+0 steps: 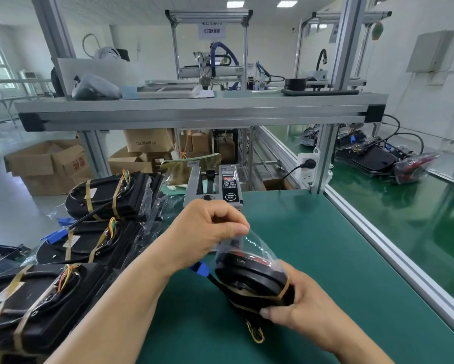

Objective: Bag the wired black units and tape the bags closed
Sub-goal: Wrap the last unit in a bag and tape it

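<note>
Nearest, at five o'clock, the right hand (299,303) has its fingers and thumb wrapped round the near end of a black unit (249,277), where a tan tape band crosses it. A yellow wire loop (256,334) hangs just below that hand. The unit tilts up and away from the palm toward ten o'clock, held above the green table (325,227). A clear bag (257,248) covers its far end. A blue plug (200,268) on a black cable sticks out at the unit's nine o'clock side.

The left hand (207,229) is just beyond, at eleven o'clock from the unit. Its thumb and forefinger pinch the bag's far edge and the other fingers are curled in.

At nine o'clock lie three more taped units (89,243) with coloured wires, in a row running away, with loose bags (152,206) beside them. Straight ahead at twelve o'clock, right behind the left hand, stands a grey tape machine (222,185). Beyond it are cardboard boxes (50,164) on the floor and a metal shelf (194,106) overhead. At two o'clock, bagged units (372,158) rest on another table.
</note>
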Motion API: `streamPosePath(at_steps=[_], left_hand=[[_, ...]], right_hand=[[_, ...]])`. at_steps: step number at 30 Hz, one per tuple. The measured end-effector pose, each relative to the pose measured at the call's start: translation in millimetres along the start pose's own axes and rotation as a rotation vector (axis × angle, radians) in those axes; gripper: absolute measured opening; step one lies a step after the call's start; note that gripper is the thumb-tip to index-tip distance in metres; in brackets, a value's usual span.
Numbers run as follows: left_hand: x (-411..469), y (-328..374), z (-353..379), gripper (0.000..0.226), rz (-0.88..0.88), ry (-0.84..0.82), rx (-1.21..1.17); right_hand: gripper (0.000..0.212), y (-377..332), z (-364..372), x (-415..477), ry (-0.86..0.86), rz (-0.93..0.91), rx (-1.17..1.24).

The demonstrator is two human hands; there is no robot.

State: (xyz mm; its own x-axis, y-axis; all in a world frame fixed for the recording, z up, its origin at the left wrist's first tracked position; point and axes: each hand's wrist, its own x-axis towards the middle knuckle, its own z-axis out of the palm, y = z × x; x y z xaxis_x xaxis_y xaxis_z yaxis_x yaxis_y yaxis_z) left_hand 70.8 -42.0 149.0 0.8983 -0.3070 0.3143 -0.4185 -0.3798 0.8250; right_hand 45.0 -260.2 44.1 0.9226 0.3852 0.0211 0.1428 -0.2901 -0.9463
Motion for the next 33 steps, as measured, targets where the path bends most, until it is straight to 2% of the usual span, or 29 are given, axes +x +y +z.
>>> streamPosePath(at_steps=[4,7,9,12,14,18,20,33], left_hand=[[-6,-5,7,0.003,0.041,0.005,-0.087],[-8,-6,11,0.009,0.016,0.004,-0.204],[-6,-18,8,0.016,-0.120,0.171,-0.299],[-2,-56,1,0.018,-0.496,0.571,-0.463],[1,-77,3,0.015,-0.696,0.657,-0.597],[13,-94,13,0.013,-0.892,0.653,-0.865],[20,-96,16,0.015,-0.941,0.669,-0.922],[41,-98,19,0.010,-1.000,0.658,-0.924]], right_hand=[[0.080,-10,4,-2,0.052,-0.082,-0.026],[0.074,-16,5,3,0.048,-0.124,0.016],[0.069,-18,3,4,0.034,-0.130,0.038],[0.069,-15,-1,3,0.036,-0.115,0.045],[0.071,-15,0,2,0.037,-0.112,0.004],[0.069,-15,3,1,0.061,-0.134,-0.026],[0.069,-17,5,0,0.058,-0.136,-0.028],[0.071,-16,11,-3,0.075,-0.132,-0.013]])
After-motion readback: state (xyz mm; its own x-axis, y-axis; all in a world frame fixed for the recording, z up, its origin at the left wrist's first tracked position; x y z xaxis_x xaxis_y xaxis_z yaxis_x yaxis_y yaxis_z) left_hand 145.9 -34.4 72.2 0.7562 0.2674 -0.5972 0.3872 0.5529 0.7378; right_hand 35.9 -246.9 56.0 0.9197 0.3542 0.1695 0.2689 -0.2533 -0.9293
